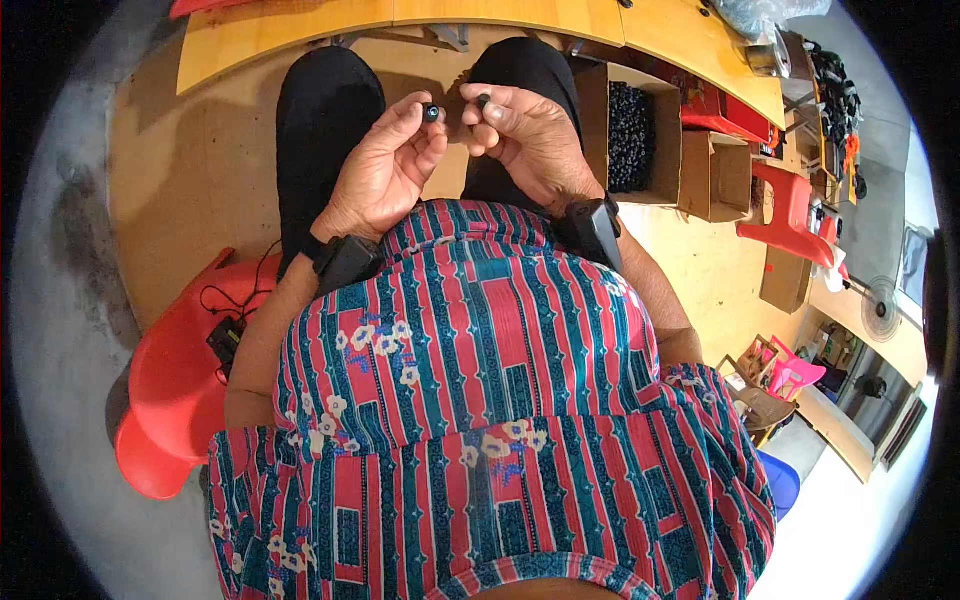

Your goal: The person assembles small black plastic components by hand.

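**Two small dark parts held above the lap**

Left hand [385, 165]: raised over the left knee, thumb and forefinger pinched on a small dark round part [431, 112] with a pale glint at its centre. Remaining fingers curled loosely toward the palm.

Right hand [525, 130]: level with the left and just beside it, fingertips closed on a second small dark part [484, 99], held at the top of the fingers. Parts near each other, not touching.

Black wrist devices [345, 262] strapped on both forearms.

Open cardboard box [660, 130] to the right of the right knee, filled with many small dark pieces [630, 135]. Second, smaller cardboard box [715, 175] beside it. Red plastic chair [175, 385] at lower left, with a black cabled unit [224, 338] on its seat. Wooden tabletop [300, 30] along the upper edge.
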A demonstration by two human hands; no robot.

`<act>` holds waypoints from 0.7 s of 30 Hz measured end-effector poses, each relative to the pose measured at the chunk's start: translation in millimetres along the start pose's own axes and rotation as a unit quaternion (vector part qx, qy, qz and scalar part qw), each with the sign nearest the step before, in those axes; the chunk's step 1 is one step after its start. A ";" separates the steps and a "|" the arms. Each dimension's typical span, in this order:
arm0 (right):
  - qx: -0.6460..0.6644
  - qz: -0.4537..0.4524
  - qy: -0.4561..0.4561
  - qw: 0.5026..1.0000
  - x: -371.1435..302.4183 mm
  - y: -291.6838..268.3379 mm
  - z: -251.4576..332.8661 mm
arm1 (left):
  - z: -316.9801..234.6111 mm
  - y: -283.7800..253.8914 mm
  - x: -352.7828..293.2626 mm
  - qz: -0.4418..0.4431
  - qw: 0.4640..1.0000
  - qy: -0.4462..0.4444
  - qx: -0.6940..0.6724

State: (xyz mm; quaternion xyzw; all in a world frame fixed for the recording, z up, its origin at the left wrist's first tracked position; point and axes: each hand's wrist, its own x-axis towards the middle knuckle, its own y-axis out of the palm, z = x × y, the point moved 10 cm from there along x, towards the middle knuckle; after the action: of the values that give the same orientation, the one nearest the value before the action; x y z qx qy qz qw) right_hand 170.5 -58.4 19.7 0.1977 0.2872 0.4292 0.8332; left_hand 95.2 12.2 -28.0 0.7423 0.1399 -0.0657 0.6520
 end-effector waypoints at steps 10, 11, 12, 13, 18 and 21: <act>-0.034 -0.056 -0.081 0.995 -1.8 -10.1 15.9 | 1.8 -3.2 1.4 -0.010 1.000 -0.004 0.000; -0.048 -0.074 -0.093 0.992 -3.0 -12.9 18.9 | 1.9 -2.0 1.6 -0.003 1.000 -0.004 -0.001; -0.048 -0.074 -0.093 0.992 -2.9 -13.0 18.4 | 1.7 -2.3 1.4 -0.004 1.000 -0.004 -0.001; -0.052 -0.092 -0.098 0.990 -3.5 -16.6 19.4 | 1.7 -2.7 1.1 -0.005 1.000 -0.005 -0.002; -0.058 -0.121 -0.131 0.982 -4.3 -27.3 25.0 | 2.2 -2.6 0.6 -0.011 1.000 -0.003 0.002; -0.037 -0.093 -0.124 0.987 -1.3 -24.3 21.1 | 1.9 -3.6 0.7 -0.014 1.000 0.001 0.006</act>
State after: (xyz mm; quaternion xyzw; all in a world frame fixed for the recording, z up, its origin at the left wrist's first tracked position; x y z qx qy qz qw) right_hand 198.2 -74.7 22.1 0.1913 0.1826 0.3318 0.9055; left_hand 95.0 10.8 -31.8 0.7440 0.1503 -0.0753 0.6467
